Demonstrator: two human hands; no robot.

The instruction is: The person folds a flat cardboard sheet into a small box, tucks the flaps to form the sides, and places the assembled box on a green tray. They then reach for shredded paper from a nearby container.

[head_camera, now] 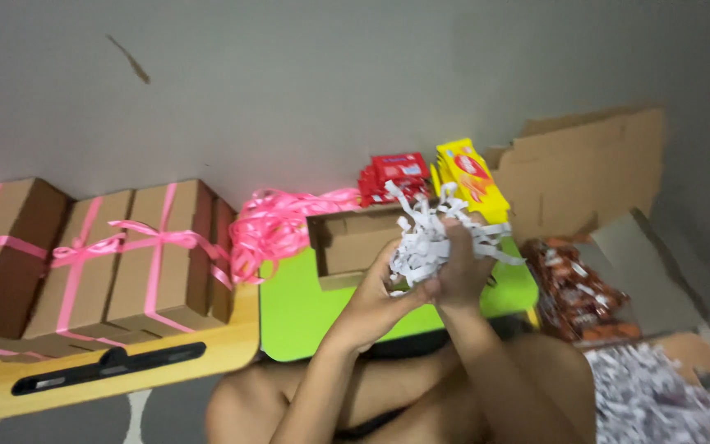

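My left hand and right hand both clench a wad of white shredded paper above the open brown box on the green bench — loose strips (already dangling, I think) could slip out and scatter beside the box.

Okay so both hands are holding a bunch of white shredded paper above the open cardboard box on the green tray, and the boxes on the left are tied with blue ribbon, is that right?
Not quite: the ribbon on the closed boxes at left is pink, not blue, as the head view shows. The rest holds: the left hand and right hand hold white shredded paper above the open cardboard box on the green tray.
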